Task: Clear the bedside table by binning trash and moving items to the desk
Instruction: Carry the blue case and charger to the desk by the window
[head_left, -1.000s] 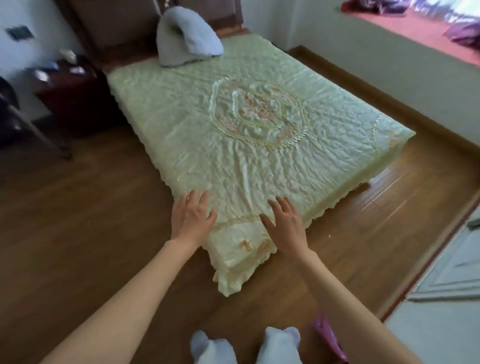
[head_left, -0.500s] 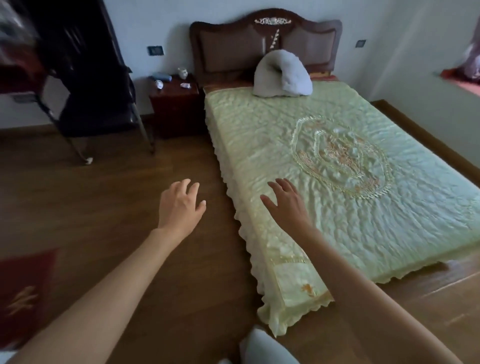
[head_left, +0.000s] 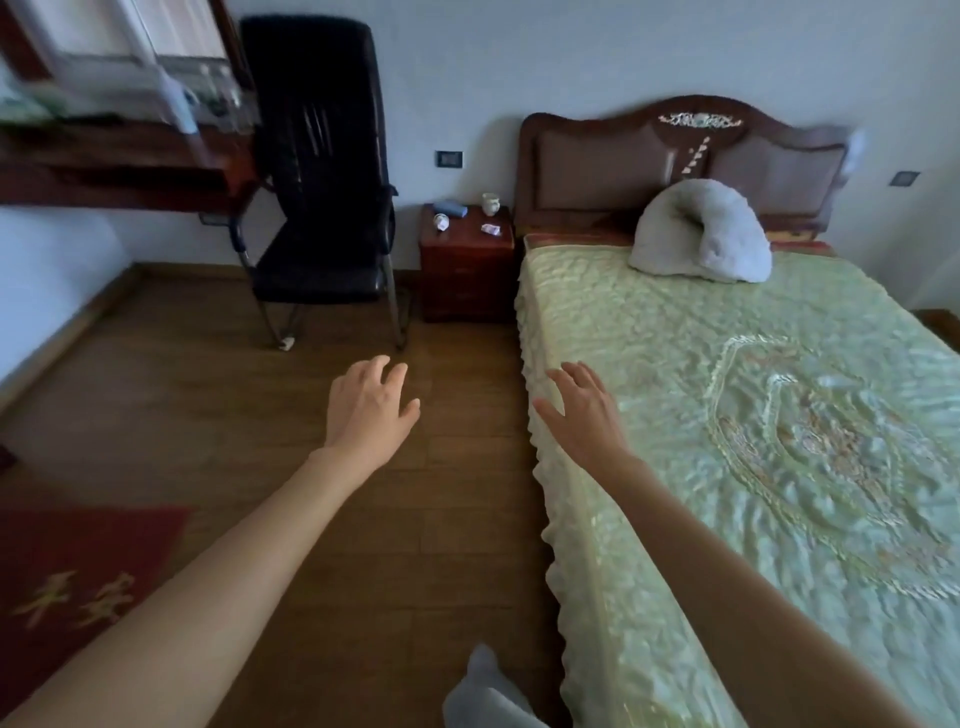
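While both bare arms reach forward, the left hand (head_left: 370, 410) hangs over the brown wooden floor (head_left: 208, 405) with fingers loosely spread, holding nothing, and the right hand (head_left: 587, 415), equally splayed and empty, hovers at the frilled edge of the pale green quilted bedspread (head_left: 727, 467). Well ahead, the dark red wooden bedside table (head_left: 465, 270) stands between a black leather chair (head_left: 322, 171) and the carved headboard (head_left: 675, 150). On its top sit a small white cup (head_left: 490, 203), a blue folded item (head_left: 451, 208) and two small scraps too tiny to identify. The dark wooden desk (head_left: 119, 161) lies left.
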